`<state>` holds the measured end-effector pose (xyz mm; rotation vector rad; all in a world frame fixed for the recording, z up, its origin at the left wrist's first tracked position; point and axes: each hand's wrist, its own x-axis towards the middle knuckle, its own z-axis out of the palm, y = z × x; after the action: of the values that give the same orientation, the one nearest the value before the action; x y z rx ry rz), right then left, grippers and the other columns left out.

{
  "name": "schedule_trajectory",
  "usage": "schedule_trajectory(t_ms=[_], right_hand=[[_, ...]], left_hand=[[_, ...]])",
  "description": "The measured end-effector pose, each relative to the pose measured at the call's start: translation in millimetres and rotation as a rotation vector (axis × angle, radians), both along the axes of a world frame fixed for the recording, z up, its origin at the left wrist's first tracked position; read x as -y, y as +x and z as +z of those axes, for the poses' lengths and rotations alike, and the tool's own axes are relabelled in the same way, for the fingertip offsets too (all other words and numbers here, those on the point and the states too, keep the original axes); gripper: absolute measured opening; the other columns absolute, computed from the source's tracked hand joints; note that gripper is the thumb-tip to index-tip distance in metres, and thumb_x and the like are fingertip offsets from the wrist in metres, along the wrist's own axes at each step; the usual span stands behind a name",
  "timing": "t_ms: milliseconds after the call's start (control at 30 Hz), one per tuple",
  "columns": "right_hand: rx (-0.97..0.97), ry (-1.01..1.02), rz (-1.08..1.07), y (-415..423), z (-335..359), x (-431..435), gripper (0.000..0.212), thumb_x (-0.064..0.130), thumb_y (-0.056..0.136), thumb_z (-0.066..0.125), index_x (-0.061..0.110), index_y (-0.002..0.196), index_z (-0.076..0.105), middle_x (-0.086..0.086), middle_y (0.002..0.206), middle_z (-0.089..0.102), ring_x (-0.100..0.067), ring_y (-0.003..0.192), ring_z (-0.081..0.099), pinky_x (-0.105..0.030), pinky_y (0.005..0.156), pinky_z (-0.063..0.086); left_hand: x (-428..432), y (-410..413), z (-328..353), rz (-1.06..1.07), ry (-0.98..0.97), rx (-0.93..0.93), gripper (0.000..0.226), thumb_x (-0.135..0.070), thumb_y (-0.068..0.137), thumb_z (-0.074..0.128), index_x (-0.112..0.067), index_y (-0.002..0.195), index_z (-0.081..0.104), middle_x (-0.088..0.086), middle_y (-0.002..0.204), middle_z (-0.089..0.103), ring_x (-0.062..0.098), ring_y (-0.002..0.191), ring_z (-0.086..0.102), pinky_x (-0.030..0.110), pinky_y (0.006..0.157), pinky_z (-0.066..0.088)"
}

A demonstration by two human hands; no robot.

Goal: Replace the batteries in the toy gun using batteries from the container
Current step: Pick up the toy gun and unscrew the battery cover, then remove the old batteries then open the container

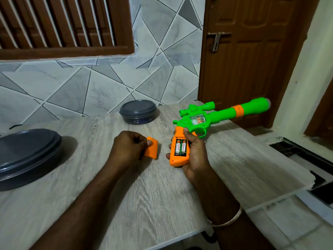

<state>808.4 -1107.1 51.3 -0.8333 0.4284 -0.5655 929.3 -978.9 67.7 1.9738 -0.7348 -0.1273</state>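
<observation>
My right hand [195, 150] grips the orange handle of a green and orange toy gun [218, 114], barrel pointing right and away. The handle's battery compartment is uncovered, and two batteries [180, 147] lie side by side in it. My left hand [128, 147] holds the orange battery cover [152, 147] low over the wooden table [162, 195], left of the gun handle. A small round dark container [137, 111] with its lid on stands at the table's far edge; small dark items show dimly through its wall.
A large dark oval lidded container [27, 156] sits at the left of the table. A tiled wall runs behind, with a brown door at the right. The table's right edge drops to a tiled floor.
</observation>
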Motion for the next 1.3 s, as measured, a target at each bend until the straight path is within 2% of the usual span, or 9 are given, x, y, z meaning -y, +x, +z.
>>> schedule_trajectory(t_ms=[67, 200, 333, 433, 533, 733, 900, 1167, 1300], right_hand=[[0.000, 0.001, 0.001, -1, 1, 0, 0.033, 0.039, 0.099, 0.050, 0.010, 0.101, 0.065, -0.006, 0.073, 0.064, -0.017, 0.061, 0.062, -0.029, 0.045, 0.054], [0.016, -0.002, 0.010, -1, 1, 0, 0.035, 0.038, 0.099, 0.050, 0.008, 0.112, 0.062, -0.007, 0.076, 0.063, -0.017, 0.061, 0.063, -0.030, 0.046, 0.054], [0.005, -0.001, 0.024, -1, 1, 0, 0.033, 0.039, 0.099, 0.050, 0.010, 0.096, 0.065, -0.005, 0.068, 0.064, -0.015, 0.053, 0.063, -0.029, 0.046, 0.054], [0.006, 0.000, 0.026, -2, 2, -1, 0.033, 0.039, 0.099, 0.050, 0.010, 0.093, 0.066, -0.005, 0.068, 0.065, -0.016, 0.056, 0.062, -0.029, 0.046, 0.054], [0.004, -0.012, 0.018, -2, 2, -1, 0.034, 0.039, 0.099, 0.050, 0.010, 0.093, 0.066, -0.004, 0.067, 0.065, -0.016, 0.057, 0.062, -0.029, 0.047, 0.054], [-0.022, -0.013, 0.031, -1, 2, -2, 0.033, 0.039, 0.097, 0.051, 0.010, 0.105, 0.064, -0.005, 0.075, 0.064, -0.017, 0.062, 0.061, -0.032, 0.054, 0.050], [-0.013, -0.021, 0.037, -3, 2, -3, 0.032, 0.038, 0.098, 0.051, 0.010, 0.093, 0.066, -0.005, 0.072, 0.065, -0.016, 0.057, 0.063, -0.029, 0.048, 0.054], [-0.006, -0.033, 0.050, -5, 4, -4, 0.036, 0.038, 0.099, 0.050, 0.009, 0.088, 0.067, -0.005, 0.063, 0.066, -0.017, 0.050, 0.063, -0.030, 0.048, 0.052], [0.009, -0.033, 0.049, -7, 5, -4, 0.036, 0.037, 0.099, 0.049, 0.008, 0.088, 0.067, -0.006, 0.060, 0.066, -0.018, 0.049, 0.062, -0.029, 0.046, 0.051]], left_hand=[[3, -2, -1, -0.009, 0.076, 0.032, 0.016, -0.024, 0.091, 0.075, -0.008, 0.088, 0.077, 0.007, 0.078, 0.073, 0.017, 0.067, 0.065, 0.034, 0.068, 0.056], [7, -3, -3, -0.020, 0.126, 0.046, 0.015, -0.025, 0.092, 0.073, -0.012, 0.095, 0.078, 0.003, 0.084, 0.074, 0.012, 0.073, 0.066, 0.027, 0.070, 0.053], [11, -4, -5, -0.014, 0.193, 0.059, 0.018, -0.027, 0.092, 0.073, -0.010, 0.093, 0.079, 0.002, 0.082, 0.073, 0.009, 0.069, 0.064, 0.020, 0.060, 0.046], [13, -5, -5, 0.002, 0.238, 0.095, 0.021, -0.028, 0.092, 0.074, -0.008, 0.096, 0.078, 0.004, 0.085, 0.073, 0.009, 0.070, 0.063, 0.020, 0.060, 0.044], [14, -5, -5, 0.015, 0.261, 0.115, 0.023, -0.029, 0.091, 0.074, -0.008, 0.100, 0.078, 0.006, 0.089, 0.074, 0.011, 0.074, 0.064, 0.023, 0.067, 0.045], [13, -5, -5, 0.019, 0.318, 0.156, 0.025, -0.031, 0.091, 0.074, -0.008, 0.100, 0.078, 0.001, 0.084, 0.067, 0.009, 0.073, 0.059, 0.017, 0.059, 0.040], [13, -8, -4, 0.010, 0.365, 0.173, 0.026, -0.031, 0.090, 0.074, -0.009, 0.104, 0.076, 0.004, 0.096, 0.070, 0.012, 0.086, 0.062, 0.025, 0.075, 0.045], [13, -8, -3, 0.013, 0.338, 0.193, 0.022, -0.030, 0.092, 0.073, -0.012, 0.104, 0.075, 0.002, 0.100, 0.071, 0.010, 0.087, 0.061, 0.024, 0.078, 0.046], [3, 0, 7, 0.136, 0.091, 0.206, 0.013, -0.028, 0.091, 0.074, -0.016, 0.085, 0.076, -0.001, 0.078, 0.072, 0.012, 0.073, 0.067, 0.022, 0.069, 0.049]])
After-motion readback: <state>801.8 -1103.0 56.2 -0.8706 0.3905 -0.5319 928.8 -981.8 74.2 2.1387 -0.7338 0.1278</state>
